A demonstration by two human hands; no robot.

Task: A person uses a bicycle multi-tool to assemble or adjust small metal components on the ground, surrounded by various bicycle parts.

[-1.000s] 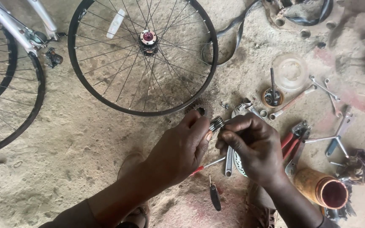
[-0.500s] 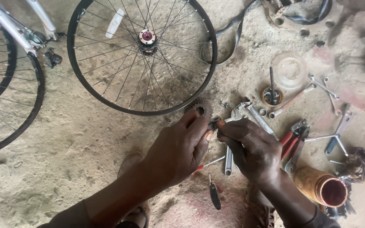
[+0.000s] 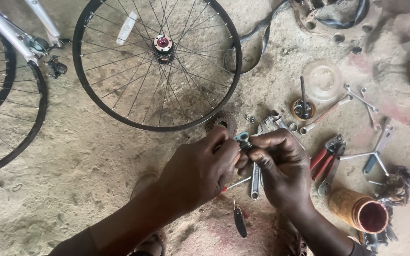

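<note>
The left hand (image 3: 200, 168) and the right hand (image 3: 281, 166) meet fingertip to fingertip over the sandy concrete floor (image 3: 86, 156), both pinched shut on one small grey metal fitting (image 3: 243, 139) that shows just above and between them — the left thumb and forefinger close on its near side, the right fingers curl round it from the other. What sort of part it is cannot be told; most of it is hidden by the fingers. Just beyond the left hand lies a black-rimmed spoked bicycle wheel (image 3: 157, 64) flat on the floor, its silver hub with a red centre (image 3: 162, 45) well above the knuckles. Directly under the right hand's fingers a long steel wrench (image 3: 256, 182) lies on the ground, and a small black-handled tool (image 3: 239, 220) rests near the wrists. To the outer side of the right hand sit red-handled pliers (image 3: 326, 159), touching nothing the hands hold, and further out a rusty orange tube with a dark red open mouth (image 3: 359, 211). Beyond the right hand, past the pliers, is a round clear plastic lid (image 3: 322, 79) — beside it a small round tin holding an upright rod (image 3: 303, 106).
</note>
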